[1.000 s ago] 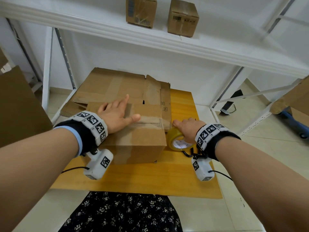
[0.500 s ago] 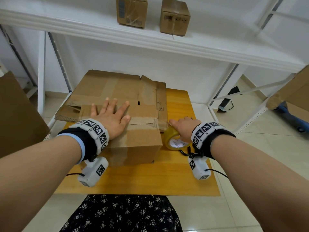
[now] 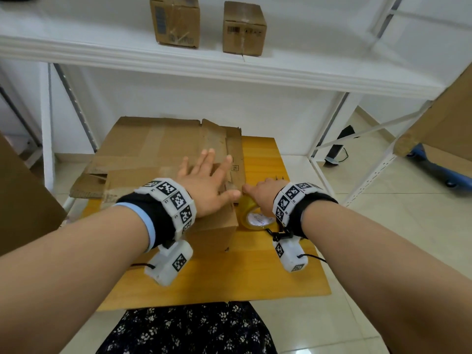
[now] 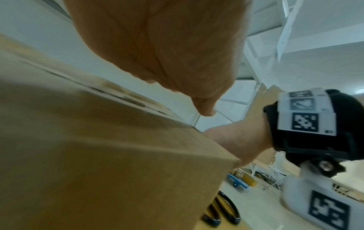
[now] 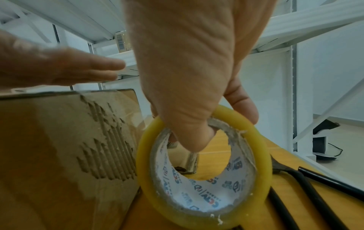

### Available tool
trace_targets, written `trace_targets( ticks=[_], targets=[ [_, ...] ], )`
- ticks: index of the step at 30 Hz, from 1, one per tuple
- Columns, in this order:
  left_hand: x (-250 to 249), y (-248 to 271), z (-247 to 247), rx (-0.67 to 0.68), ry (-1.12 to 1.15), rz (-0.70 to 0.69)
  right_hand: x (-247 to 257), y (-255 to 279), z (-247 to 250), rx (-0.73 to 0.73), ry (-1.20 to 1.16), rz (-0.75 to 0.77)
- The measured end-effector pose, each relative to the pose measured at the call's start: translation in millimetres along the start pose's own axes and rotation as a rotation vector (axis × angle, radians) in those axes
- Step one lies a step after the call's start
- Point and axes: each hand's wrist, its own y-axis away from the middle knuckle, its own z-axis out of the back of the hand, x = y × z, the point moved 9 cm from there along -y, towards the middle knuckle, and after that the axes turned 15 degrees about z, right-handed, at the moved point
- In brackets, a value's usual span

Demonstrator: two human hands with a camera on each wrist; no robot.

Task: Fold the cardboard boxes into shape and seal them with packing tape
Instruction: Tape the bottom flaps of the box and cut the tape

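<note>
Left hand [image 3: 207, 187] flat, fingers straight, pressing cardboard box [image 3: 212, 231] top on the bench [image 3: 229, 277]. Right hand [image 3: 260, 195] grasps packing tape roll [image 5: 202, 168] just beside the box's right side.

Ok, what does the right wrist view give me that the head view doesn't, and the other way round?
Only the right wrist view shows the thumb hooked through the tape roll core, the printed core lining, and torn corrugation on the box side.

Only the head view shows the left hand flat on the box top, flattened cardboard behind it, and two boxes on the shelf.

Both show the right hand gripping the tape beside the box on the wooden table.
</note>
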Motion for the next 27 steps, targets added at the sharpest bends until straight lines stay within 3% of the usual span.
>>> trace_targets(
  ticks=[5,20,24,27],
  targets=[
    [-29,-3,-29,0.115,-0.024,-0.005,-2,2,-1,0.003,-0.016,-0.004],
    [-26,-1,-29,0.037,0.083,0.03,-4,-2,-1,0.002,-0.02,0.005],
    [-21,-1,-30,0.163,0.12,-0.009,-5,0,0,-0.02,-0.012,0.007],
    [-8,0,-27,0.23,-0.009,-0.036,-5,-1,-1,-0.018,-0.016,0.008]
  ],
)
